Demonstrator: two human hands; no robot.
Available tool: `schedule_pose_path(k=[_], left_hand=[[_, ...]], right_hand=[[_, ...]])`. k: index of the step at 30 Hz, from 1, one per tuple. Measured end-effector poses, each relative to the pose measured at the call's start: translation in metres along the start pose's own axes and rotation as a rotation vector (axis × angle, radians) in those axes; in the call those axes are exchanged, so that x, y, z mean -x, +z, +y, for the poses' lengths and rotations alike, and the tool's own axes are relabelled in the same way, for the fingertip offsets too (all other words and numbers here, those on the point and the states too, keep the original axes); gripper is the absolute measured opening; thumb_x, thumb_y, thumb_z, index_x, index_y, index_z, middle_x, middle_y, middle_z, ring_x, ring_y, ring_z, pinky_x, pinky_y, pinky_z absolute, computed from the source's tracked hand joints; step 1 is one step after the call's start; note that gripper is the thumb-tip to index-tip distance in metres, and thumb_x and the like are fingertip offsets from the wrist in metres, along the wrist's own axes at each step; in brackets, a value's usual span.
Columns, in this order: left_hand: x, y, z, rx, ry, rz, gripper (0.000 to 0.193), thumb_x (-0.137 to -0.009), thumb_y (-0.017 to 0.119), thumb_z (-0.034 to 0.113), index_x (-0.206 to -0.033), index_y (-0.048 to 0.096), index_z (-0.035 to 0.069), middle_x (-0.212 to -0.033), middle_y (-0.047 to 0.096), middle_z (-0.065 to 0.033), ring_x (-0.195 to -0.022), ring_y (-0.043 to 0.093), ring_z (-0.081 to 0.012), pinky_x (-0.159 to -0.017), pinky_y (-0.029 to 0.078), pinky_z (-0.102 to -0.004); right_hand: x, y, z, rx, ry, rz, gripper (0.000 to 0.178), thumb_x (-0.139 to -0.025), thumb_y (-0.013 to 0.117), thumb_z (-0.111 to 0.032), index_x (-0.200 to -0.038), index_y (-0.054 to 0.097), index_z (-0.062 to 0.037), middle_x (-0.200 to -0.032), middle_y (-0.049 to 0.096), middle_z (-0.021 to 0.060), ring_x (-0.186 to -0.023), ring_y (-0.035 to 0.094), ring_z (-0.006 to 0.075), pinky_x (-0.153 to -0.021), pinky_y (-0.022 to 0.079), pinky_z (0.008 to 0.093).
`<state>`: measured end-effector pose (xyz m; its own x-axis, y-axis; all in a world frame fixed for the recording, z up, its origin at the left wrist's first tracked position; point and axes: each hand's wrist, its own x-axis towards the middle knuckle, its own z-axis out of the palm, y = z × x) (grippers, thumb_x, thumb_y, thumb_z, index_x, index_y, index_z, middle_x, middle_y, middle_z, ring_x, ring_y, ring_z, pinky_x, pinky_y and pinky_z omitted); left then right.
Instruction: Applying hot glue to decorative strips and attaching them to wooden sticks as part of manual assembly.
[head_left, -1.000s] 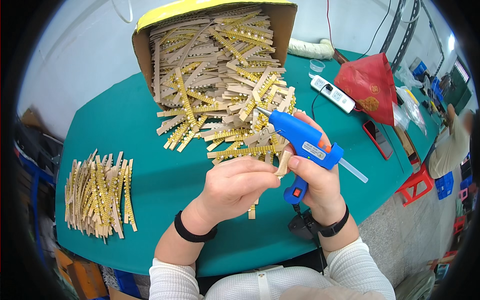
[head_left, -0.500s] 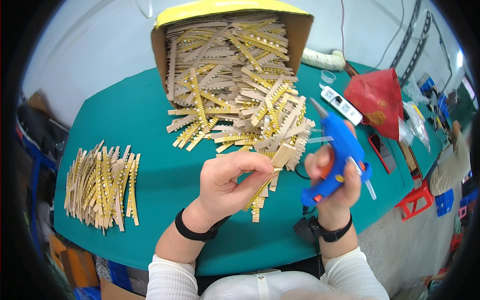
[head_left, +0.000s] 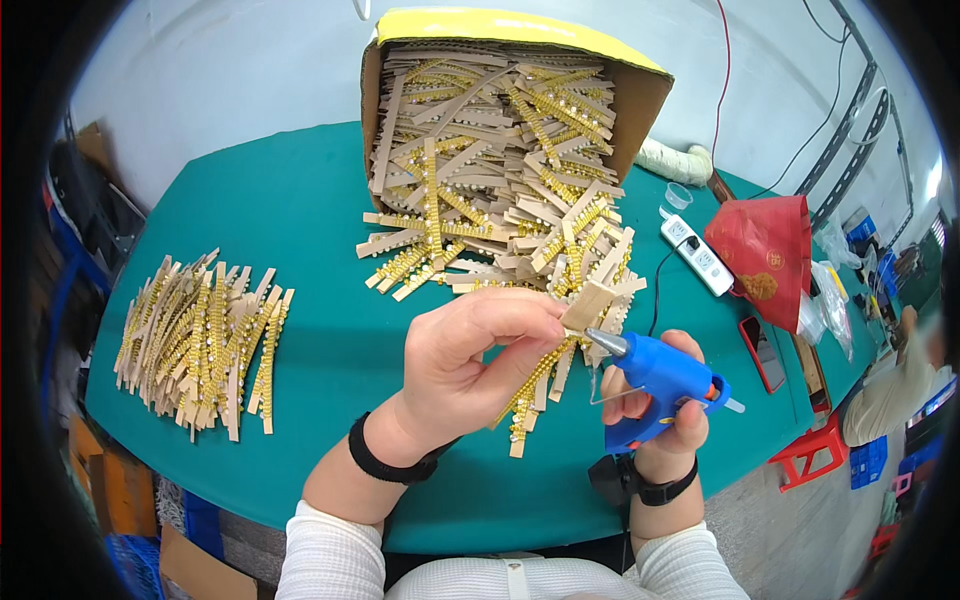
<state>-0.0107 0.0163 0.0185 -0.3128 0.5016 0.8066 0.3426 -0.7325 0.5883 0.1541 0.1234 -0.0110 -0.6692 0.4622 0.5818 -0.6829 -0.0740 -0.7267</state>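
Observation:
My left hand [head_left: 480, 365] pinches a beige strip [head_left: 590, 304] trimmed with gold beading, its plain end sticking up past the fingertips. Wrapped around a blue hot glue gun [head_left: 668, 385] is my right hand [head_left: 680, 425]. The gun's metal nozzle meets, or nearly meets, the strip's end beside my left fingertips; which of the two I cannot tell. Behind my hands, loose beaded strips [head_left: 560, 235] spill out of a cardboard box [head_left: 640, 105] with a yellow edge. A separate pile of beaded strips [head_left: 200, 345] lies at the left of the green table [head_left: 330, 400].
On the right are a white power strip [head_left: 697, 252], a red bag [head_left: 765, 255], a phone [head_left: 762, 355] and a small clear cup [head_left: 679, 195]. A dark cord runs behind the glue gun. Beyond the table stand a red stool [head_left: 815, 450] and another person's leg [head_left: 890, 400].
The glue gun has swung down and left, so its nozzle now points at the strip in my left hand. My left hand keeps its pinch. The whole view has shifted slightly.

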Motion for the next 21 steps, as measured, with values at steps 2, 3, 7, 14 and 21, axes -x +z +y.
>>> schedule_pose_path(k=[2, 3, 7, 14, 21], left_hand=[[0.000, -0.002, 0.001, -0.058, 0.009, 0.001, 0.020, -0.072, 0.061, -0.011, -0.089, 0.059, 0.000, -0.090, 0.063, -0.0124, -0.078, 0.062, -0.0184, -0.066, 0.050, -0.0250], [0.000, -0.003, 0.002, -0.118, 0.016, -0.004, 0.021, -0.071, 0.062, -0.010, -0.088, 0.059, 0.001, -0.089, 0.063, -0.0121, -0.078, 0.062, -0.0195, -0.065, 0.050, -0.0257], [0.000, -0.002, 0.005, -0.153, 0.047, 0.011, 0.022, -0.069, 0.062, -0.010, -0.087, 0.059, 0.001, -0.089, 0.063, -0.0117, -0.077, 0.063, -0.0208, -0.065, 0.050, -0.0262], [-0.005, -0.002, 0.012, -0.331, 0.146, -0.006, 0.019, -0.069, 0.062, -0.009, -0.085, 0.060, 0.002, -0.085, 0.064, -0.0124, -0.075, 0.064, -0.0226, -0.064, 0.051, -0.0273], [-0.004, -0.001, 0.012, -0.342, 0.141, 0.014, 0.019, -0.069, 0.062, -0.010, -0.085, 0.059, 0.001, -0.083, 0.064, -0.0126, -0.076, 0.064, -0.0233, -0.064, 0.051, -0.0280]], right_hand=[[-0.001, 0.000, 0.001, 0.006, 0.013, 0.006, 0.062, -0.078, 0.060, -0.039, -0.127, 0.038, -0.0076, -0.069, 0.059, 0.0064, -0.055, 0.055, 0.0206, -0.049, 0.040, 0.0289], [-0.002, 0.001, 0.001, 0.009, 0.022, 0.016, 0.062, -0.078, 0.060, -0.039, -0.126, 0.039, -0.0076, -0.068, 0.059, 0.0063, -0.055, 0.055, 0.0203, -0.049, 0.041, 0.0287], [-0.002, 0.004, 0.002, 0.021, 0.038, 0.044, 0.061, -0.077, 0.062, -0.039, -0.125, 0.041, -0.0077, -0.066, 0.058, 0.0054, -0.054, 0.055, 0.0198, -0.048, 0.040, 0.0275], [-0.004, 0.005, 0.001, 0.101, 0.032, 0.092, 0.060, -0.076, 0.063, -0.039, -0.122, 0.042, -0.0069, -0.060, 0.057, 0.0033, -0.049, 0.054, 0.0182, -0.046, 0.038, 0.0261], [-0.005, 0.008, 0.001, 0.176, 0.009, 0.161, 0.059, -0.073, 0.068, -0.038, -0.116, 0.043, -0.0065, -0.060, 0.057, 0.0035, -0.046, 0.055, 0.0174, -0.045, 0.040, 0.0237]])
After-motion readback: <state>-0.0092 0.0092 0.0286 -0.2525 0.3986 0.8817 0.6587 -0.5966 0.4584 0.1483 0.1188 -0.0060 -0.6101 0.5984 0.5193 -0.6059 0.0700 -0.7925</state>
